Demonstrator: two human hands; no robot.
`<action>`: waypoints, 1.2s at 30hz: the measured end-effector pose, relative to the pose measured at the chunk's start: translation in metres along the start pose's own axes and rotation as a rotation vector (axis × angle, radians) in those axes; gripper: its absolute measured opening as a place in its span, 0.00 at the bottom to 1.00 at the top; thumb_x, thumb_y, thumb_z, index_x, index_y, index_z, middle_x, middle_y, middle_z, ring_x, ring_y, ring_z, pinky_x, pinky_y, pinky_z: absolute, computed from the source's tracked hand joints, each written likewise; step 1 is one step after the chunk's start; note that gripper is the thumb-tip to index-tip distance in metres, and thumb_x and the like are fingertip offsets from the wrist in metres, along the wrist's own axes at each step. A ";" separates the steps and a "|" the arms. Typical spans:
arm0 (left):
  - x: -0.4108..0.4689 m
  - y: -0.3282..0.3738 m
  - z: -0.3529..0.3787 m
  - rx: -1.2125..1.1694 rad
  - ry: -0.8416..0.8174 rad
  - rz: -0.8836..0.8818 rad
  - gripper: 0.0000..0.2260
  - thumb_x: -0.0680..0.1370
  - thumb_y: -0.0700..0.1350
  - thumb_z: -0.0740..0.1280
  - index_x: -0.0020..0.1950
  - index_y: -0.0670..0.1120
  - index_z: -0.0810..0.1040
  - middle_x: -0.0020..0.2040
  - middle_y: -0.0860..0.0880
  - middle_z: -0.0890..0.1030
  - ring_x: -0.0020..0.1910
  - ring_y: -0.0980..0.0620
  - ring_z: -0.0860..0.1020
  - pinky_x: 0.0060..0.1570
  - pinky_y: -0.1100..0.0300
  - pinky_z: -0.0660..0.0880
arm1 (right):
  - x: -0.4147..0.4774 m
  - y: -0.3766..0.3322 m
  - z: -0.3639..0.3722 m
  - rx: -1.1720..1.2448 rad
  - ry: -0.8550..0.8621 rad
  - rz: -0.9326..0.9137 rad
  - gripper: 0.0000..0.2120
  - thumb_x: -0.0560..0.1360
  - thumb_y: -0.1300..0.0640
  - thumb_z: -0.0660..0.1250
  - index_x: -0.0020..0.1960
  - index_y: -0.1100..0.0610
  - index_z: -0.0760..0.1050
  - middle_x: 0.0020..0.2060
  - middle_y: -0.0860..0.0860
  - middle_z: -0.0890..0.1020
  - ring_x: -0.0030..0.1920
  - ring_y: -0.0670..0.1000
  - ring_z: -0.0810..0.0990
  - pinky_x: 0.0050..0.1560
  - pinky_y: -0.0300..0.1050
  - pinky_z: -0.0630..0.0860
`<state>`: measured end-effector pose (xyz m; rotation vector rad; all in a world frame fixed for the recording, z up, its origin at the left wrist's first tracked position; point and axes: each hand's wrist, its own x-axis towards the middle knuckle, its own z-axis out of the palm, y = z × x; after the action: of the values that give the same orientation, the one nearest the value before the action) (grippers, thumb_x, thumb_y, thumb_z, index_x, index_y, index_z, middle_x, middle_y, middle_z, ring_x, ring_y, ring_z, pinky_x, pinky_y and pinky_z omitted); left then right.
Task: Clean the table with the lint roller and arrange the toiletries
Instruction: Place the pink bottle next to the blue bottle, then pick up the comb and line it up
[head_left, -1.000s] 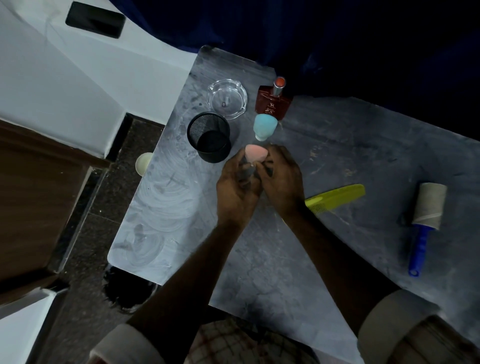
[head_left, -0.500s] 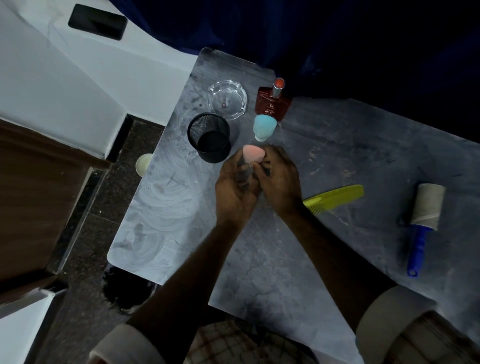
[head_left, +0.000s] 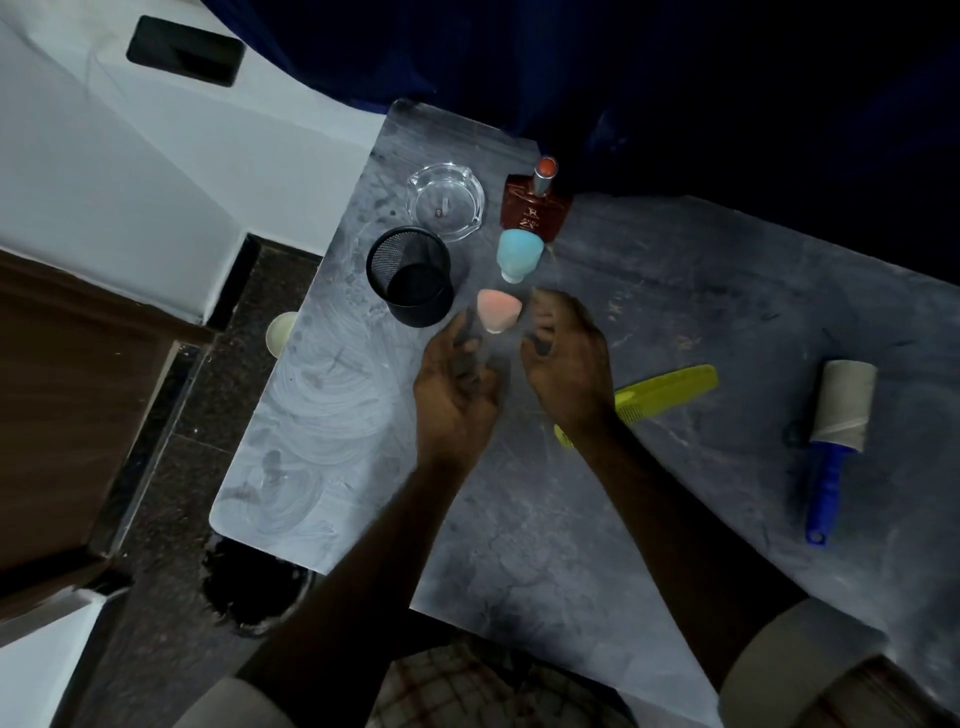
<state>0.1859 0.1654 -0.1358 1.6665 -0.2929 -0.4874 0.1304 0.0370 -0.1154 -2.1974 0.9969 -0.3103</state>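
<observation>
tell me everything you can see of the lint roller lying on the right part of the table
The lint roller with the blue plastic handle lies flat on the grey marbled table, towards its right side. Its paper roll looks dull beige, with a slanting seam near the handle, and points away from the person, while the handle points back towards them. Only the table touches it. The left hand and right hand are well off to its left.
</observation>
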 end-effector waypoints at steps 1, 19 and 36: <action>-0.006 -0.001 -0.003 0.012 0.024 -0.025 0.25 0.79 0.40 0.70 0.77 0.39 0.75 0.68 0.51 0.82 0.63 0.52 0.83 0.55 0.64 0.83 | -0.003 0.004 -0.006 -0.019 0.030 0.002 0.23 0.75 0.62 0.69 0.69 0.58 0.75 0.62 0.56 0.81 0.61 0.57 0.82 0.63 0.54 0.78; -0.044 0.007 0.081 1.043 -0.505 0.218 0.22 0.77 0.58 0.74 0.70 0.55 0.79 0.69 0.49 0.77 0.56 0.38 0.85 0.49 0.44 0.82 | -0.085 0.098 -0.086 0.146 0.291 0.331 0.13 0.71 0.64 0.66 0.53 0.54 0.79 0.49 0.52 0.85 0.50 0.54 0.86 0.53 0.58 0.83; -0.027 0.069 0.100 0.852 -0.347 0.799 0.07 0.79 0.50 0.71 0.53 0.49 0.85 0.50 0.52 0.83 0.52 0.47 0.76 0.38 0.55 0.75 | -0.073 0.093 -0.177 -0.334 0.056 -0.156 0.17 0.76 0.46 0.68 0.62 0.51 0.78 0.58 0.52 0.77 0.54 0.56 0.80 0.51 0.51 0.81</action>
<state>0.1211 0.0794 -0.0737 2.0556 -1.5154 -0.0097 -0.0544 -0.0404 -0.0448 -2.5895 0.9646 -0.2943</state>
